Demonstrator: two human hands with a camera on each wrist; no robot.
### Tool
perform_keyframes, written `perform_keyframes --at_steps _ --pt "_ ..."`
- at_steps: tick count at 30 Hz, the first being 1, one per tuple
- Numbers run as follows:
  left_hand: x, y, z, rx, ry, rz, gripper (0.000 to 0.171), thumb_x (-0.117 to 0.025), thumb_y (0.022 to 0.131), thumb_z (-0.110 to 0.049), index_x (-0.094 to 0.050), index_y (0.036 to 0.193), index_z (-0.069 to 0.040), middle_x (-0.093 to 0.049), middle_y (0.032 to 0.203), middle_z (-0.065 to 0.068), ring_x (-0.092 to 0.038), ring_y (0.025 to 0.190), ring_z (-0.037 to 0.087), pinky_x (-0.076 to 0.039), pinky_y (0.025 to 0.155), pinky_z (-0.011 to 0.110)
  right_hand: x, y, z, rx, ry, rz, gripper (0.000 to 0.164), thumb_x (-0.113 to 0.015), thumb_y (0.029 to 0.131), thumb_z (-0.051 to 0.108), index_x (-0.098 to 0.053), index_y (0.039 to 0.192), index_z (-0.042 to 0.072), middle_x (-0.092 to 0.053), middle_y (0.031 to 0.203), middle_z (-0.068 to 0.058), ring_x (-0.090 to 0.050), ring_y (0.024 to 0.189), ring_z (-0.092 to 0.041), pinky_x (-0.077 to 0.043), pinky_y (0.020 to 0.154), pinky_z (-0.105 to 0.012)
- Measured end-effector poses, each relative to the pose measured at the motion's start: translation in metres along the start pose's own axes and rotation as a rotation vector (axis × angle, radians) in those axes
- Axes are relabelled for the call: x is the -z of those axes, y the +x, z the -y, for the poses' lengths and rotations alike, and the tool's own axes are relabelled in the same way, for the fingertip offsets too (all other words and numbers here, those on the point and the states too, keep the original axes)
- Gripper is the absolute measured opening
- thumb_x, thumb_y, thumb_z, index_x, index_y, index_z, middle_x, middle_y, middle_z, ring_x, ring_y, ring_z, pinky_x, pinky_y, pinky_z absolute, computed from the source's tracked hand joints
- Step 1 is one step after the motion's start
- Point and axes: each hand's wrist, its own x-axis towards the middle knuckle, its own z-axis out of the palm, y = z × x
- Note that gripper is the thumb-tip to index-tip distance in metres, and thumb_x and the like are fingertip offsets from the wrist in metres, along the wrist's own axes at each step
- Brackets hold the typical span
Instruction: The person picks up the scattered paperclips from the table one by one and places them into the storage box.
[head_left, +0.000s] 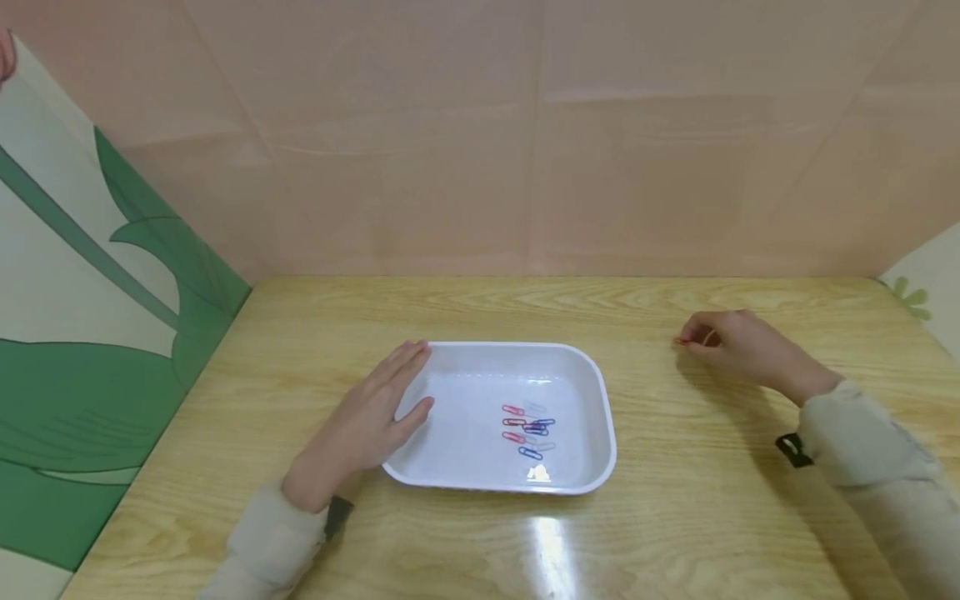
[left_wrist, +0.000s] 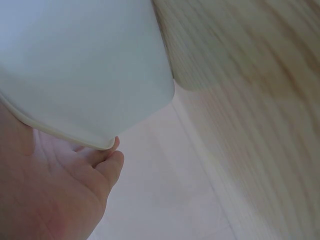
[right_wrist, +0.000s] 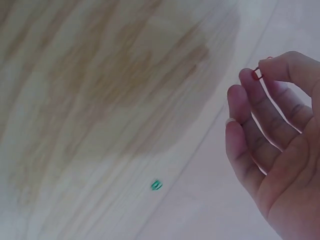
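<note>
A red paper clip (right_wrist: pixel 258 74) is pinched between the thumb and fingertips of my right hand (head_left: pixel 742 346), above the table to the right of the tray. My left hand (head_left: pixel 371 408) rests along the left rim of the white tray (head_left: pixel 609 425), its fingers extended and the thumb over the inside. In the left wrist view, those fingers touch the rim at one corner. Several paper clips lie loosely grouped in the tray right of its middle: red ones (head_left: pixel 513 437), blue ones (head_left: pixel 530 454) and pale ones.
A small green object (right_wrist: pixel 156 185) lies on the wood-grain table (head_left: pixel 675 517) near its edge in the right wrist view. Behind the table stands a pinkish-beige covered wall (head_left: pixel 525 167). A panel with green leaf shapes (head_left: pixel 82 400) borders the left side.
</note>
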Motion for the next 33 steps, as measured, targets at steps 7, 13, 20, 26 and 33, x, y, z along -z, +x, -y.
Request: perform_keyframes --at_steps 7,13,20,26,33 --pt "-0.001 0.0 0.001 -0.001 -0.001 0.0 0.064 -0.058 0.099 -0.031 -0.036 0.152 -0.003 -0.036 0.159 0.014 -0.032 0.149 0.036 -0.031 0.12 0.053 0.004 -0.003 0.021 0.048 0.019 -0.054 0.006 -0.067 0.093 0.011 -0.069 0.099 0.01 -0.069 0.084 0.003 -0.061 0.074 -0.006 -0.051 0.06 -0.021" --pt "0.0 0.001 0.0 0.004 -0.002 0.005 0.065 -0.058 0.099 -0.032 -0.036 0.153 -0.003 -0.035 0.16 0.013 -0.031 0.149 0.034 -0.031 0.121 0.052 0.005 -0.006 0.04 0.121 0.022 -0.139 0.006 -0.069 0.092 0.011 -0.07 0.097 0.012 -0.069 0.084 0.007 -0.057 0.074 0.0 -0.052 0.061 -0.021" --pt "-0.001 0.001 0.0 0.006 0.006 0.014 0.065 -0.057 0.099 -0.032 -0.035 0.153 -0.004 -0.035 0.16 0.013 -0.03 0.15 0.033 -0.03 0.121 0.051 0.004 -0.011 0.07 0.2 0.033 -0.238 0.012 -0.073 0.087 0.009 -0.071 0.097 0.016 -0.072 0.089 0.007 -0.059 0.075 0.001 -0.054 0.063 -0.023" --pt "-0.002 0.001 -0.001 0.004 0.006 0.012 0.065 -0.057 0.099 -0.032 -0.035 0.153 -0.003 -0.035 0.16 0.013 -0.03 0.15 0.034 -0.03 0.121 0.051 0.004 -0.014 0.092 0.25 0.053 -0.268 0.017 -0.073 0.086 0.006 -0.071 0.096 0.019 -0.071 0.089 0.01 -0.059 0.076 0.001 -0.053 0.064 -0.023" --pt "-0.002 0.001 -0.001 0.005 0.013 0.014 0.065 -0.058 0.099 -0.032 -0.035 0.153 -0.003 -0.035 0.16 0.014 -0.031 0.149 0.035 -0.031 0.121 0.052 0.001 -0.017 0.112 0.3 0.101 -0.257 0.019 -0.073 0.085 0.004 -0.071 0.096 0.02 -0.069 0.087 0.014 -0.058 0.077 0.003 -0.053 0.065 -0.021"
